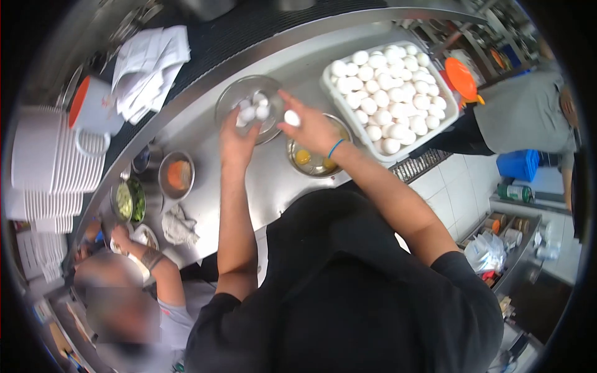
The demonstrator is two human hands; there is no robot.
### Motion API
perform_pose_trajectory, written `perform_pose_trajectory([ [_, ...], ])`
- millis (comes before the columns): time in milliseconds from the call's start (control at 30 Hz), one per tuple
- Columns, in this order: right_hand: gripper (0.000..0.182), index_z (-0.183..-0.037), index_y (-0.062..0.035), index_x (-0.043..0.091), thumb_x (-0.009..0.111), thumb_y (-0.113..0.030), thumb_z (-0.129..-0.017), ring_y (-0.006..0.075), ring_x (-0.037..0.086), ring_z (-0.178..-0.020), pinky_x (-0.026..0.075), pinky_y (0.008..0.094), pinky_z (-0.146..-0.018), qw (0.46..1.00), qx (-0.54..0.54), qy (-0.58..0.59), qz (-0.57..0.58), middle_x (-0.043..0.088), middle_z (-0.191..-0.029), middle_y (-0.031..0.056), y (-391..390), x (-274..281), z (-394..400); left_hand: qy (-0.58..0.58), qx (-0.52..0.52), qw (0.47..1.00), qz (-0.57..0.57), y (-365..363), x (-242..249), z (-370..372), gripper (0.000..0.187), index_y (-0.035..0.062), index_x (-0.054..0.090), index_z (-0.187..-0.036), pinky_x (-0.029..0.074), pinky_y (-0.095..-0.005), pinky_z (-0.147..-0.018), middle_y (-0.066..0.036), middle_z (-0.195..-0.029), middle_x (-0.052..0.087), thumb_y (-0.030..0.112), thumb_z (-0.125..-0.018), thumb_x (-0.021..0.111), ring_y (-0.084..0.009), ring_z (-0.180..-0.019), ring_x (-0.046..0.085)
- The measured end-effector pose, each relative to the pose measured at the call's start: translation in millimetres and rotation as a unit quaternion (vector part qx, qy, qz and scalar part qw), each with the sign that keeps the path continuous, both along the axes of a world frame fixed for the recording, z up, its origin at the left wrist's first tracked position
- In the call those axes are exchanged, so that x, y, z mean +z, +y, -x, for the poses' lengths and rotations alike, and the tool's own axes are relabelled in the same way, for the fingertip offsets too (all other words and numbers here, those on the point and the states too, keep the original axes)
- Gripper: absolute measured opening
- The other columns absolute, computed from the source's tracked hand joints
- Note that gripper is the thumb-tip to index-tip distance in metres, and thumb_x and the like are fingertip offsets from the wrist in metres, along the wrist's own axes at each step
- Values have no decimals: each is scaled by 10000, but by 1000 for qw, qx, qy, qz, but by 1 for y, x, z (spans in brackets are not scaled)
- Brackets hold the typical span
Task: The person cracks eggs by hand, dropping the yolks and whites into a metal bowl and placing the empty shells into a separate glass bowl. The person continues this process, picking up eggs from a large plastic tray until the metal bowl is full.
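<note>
My left hand point(237, 144) is at the near rim of a clear bowl point(267, 79) on the steel counter, fingers and thumb apart. White eggshells point(254, 109) lie in that bowl, some right by my left fingertips. A white egg point(291, 118) sits between the thumb and fingers of my right hand point(314, 129). This hand reaches over a metal bowl point(299, 172) holding cracked eggs with yellow yolks point(303, 156), hiding part of it. A large white crate point(327, 81) heaped with whole white eggs point(388, 93) stands to the right.
At left are a bowl with orange food point(179, 175), containers of chopped greens point(137, 198), a crumpled cloth point(179, 225) and stacked white plates point(46, 149). One co-worker point(171, 280) works at lower left; another person point(522, 112) stands at right. Papers point(152, 68) lie on the upper shelf.
</note>
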State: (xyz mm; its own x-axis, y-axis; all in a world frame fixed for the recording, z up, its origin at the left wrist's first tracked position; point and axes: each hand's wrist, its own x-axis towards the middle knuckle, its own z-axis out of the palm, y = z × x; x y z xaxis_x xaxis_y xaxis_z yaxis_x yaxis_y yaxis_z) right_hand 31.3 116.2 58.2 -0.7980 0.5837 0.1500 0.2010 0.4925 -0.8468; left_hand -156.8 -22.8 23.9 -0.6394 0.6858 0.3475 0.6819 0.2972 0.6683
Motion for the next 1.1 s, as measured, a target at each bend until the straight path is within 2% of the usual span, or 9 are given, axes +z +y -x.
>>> perform_pose_trajectory([
  [67, 677, -1576, -95, 511, 774, -312, -990, 489, 704, -1120, 558, 525, -997, 1000, -14, -11, 9, 731, -1280, 276, 1, 2, -14, 47, -9, 999, 4, -8, -5, -4, 528, 31, 684, -1428, 572, -419, -1045, -178, -1371, 726, 197, -949, 831, -314, -1225, 723],
  [133, 647, -1543, -78, 528, 771, -323, -995, 496, 710, -1067, 560, 534, -952, 999, -31, -15, 8, 729, -1250, 290, -2, 7, -36, -30, -18, 999, -6, -3, -2, -23, 474, 23, 703, -1374, 544, -438, -1089, -198, -1351, 721, 153, -932, 817, -360, -1249, 701],
  [267, 498, -1390, -18, 555, 741, -289, -1016, 352, 702, -916, 552, 456, -872, 981, -168, -1, 92, 724, -1209, 233, 5, 11, -84, -69, -117, 991, -18, 31, 16, -73, 425, 37, 717, -1349, 533, -453, -1099, -190, -1343, 716, 101, -931, 767, -387, -1273, 676],
  [333, 447, -1347, -16, 543, 719, -255, -1013, 291, 665, -904, 543, 419, -860, 976, -206, 46, 57, 705, -1165, 189, 18, -7, -109, -60, -168, 984, 9, 59, 27, -96, 436, 63, 713, -1360, 546, -468, -1071, -171, -1343, 714, 84, -925, 744, -391, -1247, 681],
  [367, 422, -1325, -14, 538, 709, -239, -1011, 260, 647, -898, 539, 401, -854, 971, -224, 70, 41, 695, -1143, 167, 23, -14, -120, -17, -196, 980, 15, 75, 35, -105, 442, 75, 704, -1374, 558, -461, -1061, -157, -1369, 702, 75, -933, 726, -382, -1231, 690],
  [500, 395, -1318, -31, 513, 655, -161, -973, 202, 585, -924, 518, 366, -824, 940, -260, 39, 219, 616, -1088, 121, 27, 7, -147, 134, -269, 953, 46, 153, 33, -113, 497, 115, 683, -1424, 554, -470, -1102, -133, -1479, 643, 31, -936, 655, -395, -1259, 675],
  [700, 432, -1371, -46, 589, 661, -120, -952, 195, 578, -902, 505, 340, -783, 959, -245, 37, 141, 626, -1132, 128, 19, 9, -155, 221, -358, 868, 263, 211, 55, -107, 432, 88, 710, -1342, 576, -510, -1071, -167, -1413, 630, -1, -927, 630, -393, -1254, 682],
  [900, 494, -1447, -35, 615, 712, -140, -974, 195, 607, -843, 533, 341, -770, 956, -255, 26, 144, 659, -1223, 145, 19, 8, -153, 257, -359, 844, 306, 228, 54, -109, 306, 11, 696, -1224, 585, -517, -1034, -219, -1331, 627, 78, -925, 685, -411, -1230, 685],
  [1100, 515, -1469, -14, 586, 730, -164, -998, 169, 622, -824, 540, 324, -760, 945, -278, 43, 168, 692, -1220, 148, 31, 3, -146, 168, -299, 923, 177, 187, 51, -107, 484, 41, 663, -1269, 572, -522, -1016, -224, -1338, 632, 220, -848, 821, -419, -1206, 683],
])
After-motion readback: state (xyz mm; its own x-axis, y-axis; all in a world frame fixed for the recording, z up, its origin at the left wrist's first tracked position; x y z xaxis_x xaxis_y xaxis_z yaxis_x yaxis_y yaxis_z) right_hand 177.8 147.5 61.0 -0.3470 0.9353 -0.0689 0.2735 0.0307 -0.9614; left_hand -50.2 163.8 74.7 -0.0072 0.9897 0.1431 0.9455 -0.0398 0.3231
